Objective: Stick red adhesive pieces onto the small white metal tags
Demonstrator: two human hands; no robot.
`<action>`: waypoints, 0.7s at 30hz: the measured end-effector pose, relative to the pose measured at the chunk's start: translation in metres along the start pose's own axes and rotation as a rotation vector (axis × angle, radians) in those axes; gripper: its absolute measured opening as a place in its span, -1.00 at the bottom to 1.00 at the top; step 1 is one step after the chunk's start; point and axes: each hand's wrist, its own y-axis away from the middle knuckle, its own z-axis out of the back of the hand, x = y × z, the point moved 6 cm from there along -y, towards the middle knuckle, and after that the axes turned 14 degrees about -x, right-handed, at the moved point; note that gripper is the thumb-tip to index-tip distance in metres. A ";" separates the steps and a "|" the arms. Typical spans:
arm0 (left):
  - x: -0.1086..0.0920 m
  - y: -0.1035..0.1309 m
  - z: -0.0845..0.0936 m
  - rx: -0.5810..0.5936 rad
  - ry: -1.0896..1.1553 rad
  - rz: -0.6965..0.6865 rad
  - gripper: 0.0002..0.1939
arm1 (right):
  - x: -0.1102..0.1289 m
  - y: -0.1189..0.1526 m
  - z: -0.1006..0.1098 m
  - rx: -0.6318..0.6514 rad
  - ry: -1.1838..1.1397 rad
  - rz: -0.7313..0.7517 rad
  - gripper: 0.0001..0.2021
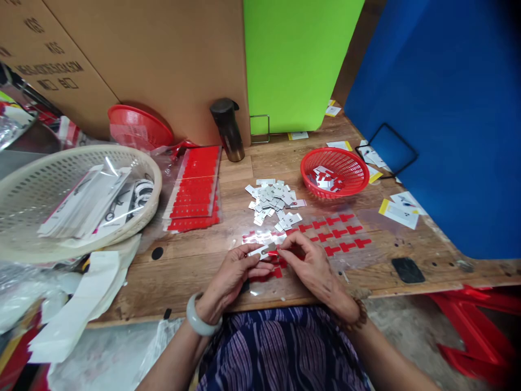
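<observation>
Between the fingers of my left hand (236,274) is a small flat metal plate (257,251). My right hand (311,266) pinches a small red sticker (272,253) at the plate's right end. Beneath both hands lies a clear sheet of red T-shaped stickers (328,237), partly hidden by them. Just beyond the sheet is a loose pile of metal plates (272,198). To the right of the pile stands a red plastic basket (354,190) holding several plates with red on them.
A large cream basket (152,212) with packed cards stands at the left. Stacked red sticker sheets (195,184) lie beside it, near a dark flask (228,130). Green (297,65) and blue boards (448,136) and a cardboard box (163,54) close off the back and right.
</observation>
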 end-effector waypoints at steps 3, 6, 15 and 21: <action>0.001 0.003 -0.003 0.012 -0.044 0.025 -0.74 | 0.004 0.002 0.001 0.028 0.040 0.024 -0.92; 0.001 0.005 -0.007 0.048 -0.065 0.024 -0.77 | 0.005 0.004 0.001 0.052 0.065 0.044 -0.91; 0.003 0.003 -0.011 0.114 -0.059 0.008 -0.76 | -0.001 0.005 0.001 0.045 0.060 0.080 -0.91; 0.001 0.005 -0.012 0.092 -0.065 0.018 -0.78 | -0.001 0.005 0.000 0.047 0.062 0.059 -0.91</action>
